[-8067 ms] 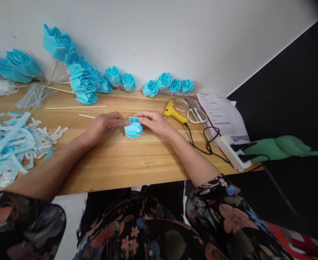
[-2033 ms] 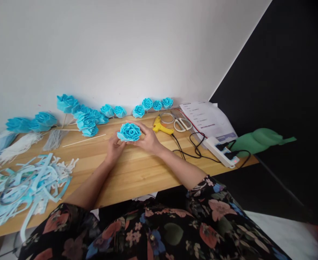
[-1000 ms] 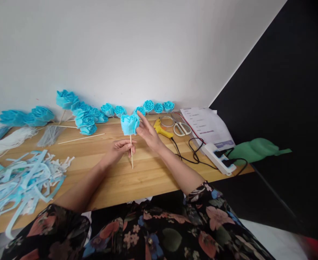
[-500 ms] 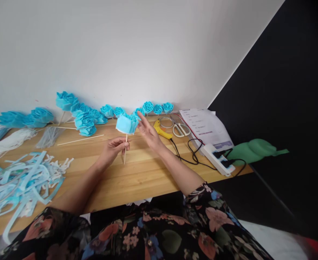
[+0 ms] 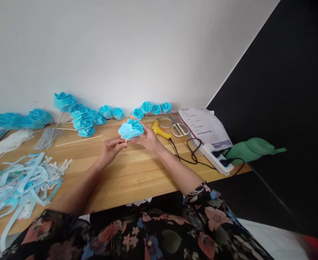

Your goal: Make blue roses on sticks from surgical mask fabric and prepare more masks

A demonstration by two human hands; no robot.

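A blue handmade flower [image 5: 131,129], with layered petals of thin cloth-like material, is held up over the middle of the table [image 5: 126,180]. My left hand [image 5: 110,151] pinches its thin wooden stick just under the bloom; most of the stick is hidden. My right hand [image 5: 150,140] cups the bloom from the right, thumb near its base and fingers behind the petals. Closest to my right hand lies a yellow glue gun [image 5: 159,130] with a black cord.
Blue flowers [image 5: 83,122] stand and lie along the wall. A wooden stick [image 5: 79,140], clear thin sticks [image 5: 47,138] and a heap of pale strips [image 5: 23,182] lie at left. White-handled scissors [image 5: 180,130], papers [image 5: 202,126], a power strip [image 5: 217,159] and a green object [image 5: 252,150] are at right.
The bloom has tipped so its petals now show, and it sits slightly lower. My right hand has gone from spread beside it to cupping it. My left hand grips higher, nearer the bloom.
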